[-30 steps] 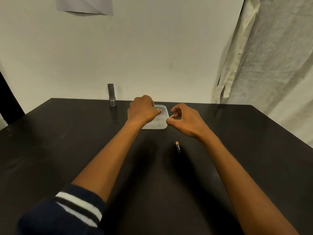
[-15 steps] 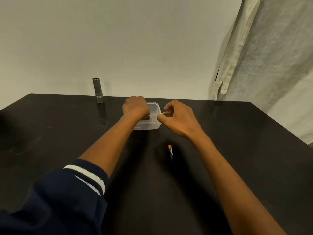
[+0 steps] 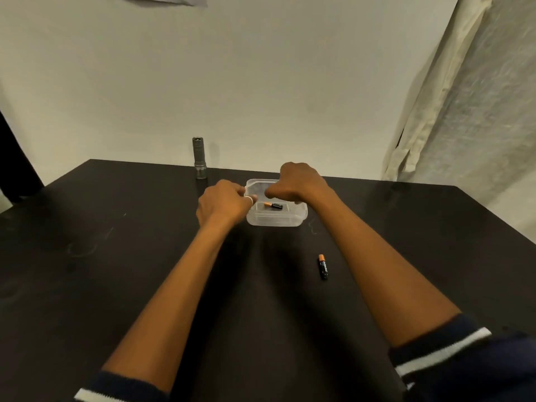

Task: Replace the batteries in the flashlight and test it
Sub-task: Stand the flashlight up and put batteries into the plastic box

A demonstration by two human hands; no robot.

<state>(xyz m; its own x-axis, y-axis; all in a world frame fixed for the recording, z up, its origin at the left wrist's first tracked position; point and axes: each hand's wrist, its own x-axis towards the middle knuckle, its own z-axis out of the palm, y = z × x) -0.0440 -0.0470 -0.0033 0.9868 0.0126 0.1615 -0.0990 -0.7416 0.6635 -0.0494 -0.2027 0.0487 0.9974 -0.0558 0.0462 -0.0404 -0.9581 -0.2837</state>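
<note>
Head view: small, light, slick battery (image 3: 273, 205) inside clear container (image 3: 277, 220) — best pinched mid-barrel. Left hand (image 3: 224, 205) curled against rim at nine o'clock, right hand (image 3: 300, 182) curled over it — contents of either impossible to tell.

Black table (image 3: 116, 271), kinda scuffed. On it: a grey flashlight (image 3: 199, 158) standing upright at the back edge, a clear plastic container (image 3: 277, 219) (mid-table), and a loose AAA battery (image 3: 323, 266).

Half a second ago my right hand (image 3: 300, 182) pinched an orange-and-black battery (image 3: 273, 205) beside the clear plastic tub (image 3: 277, 220); now that battery lies inside it, and my right hand has curled over the tub's far rim, holding nothing I can see.
</note>
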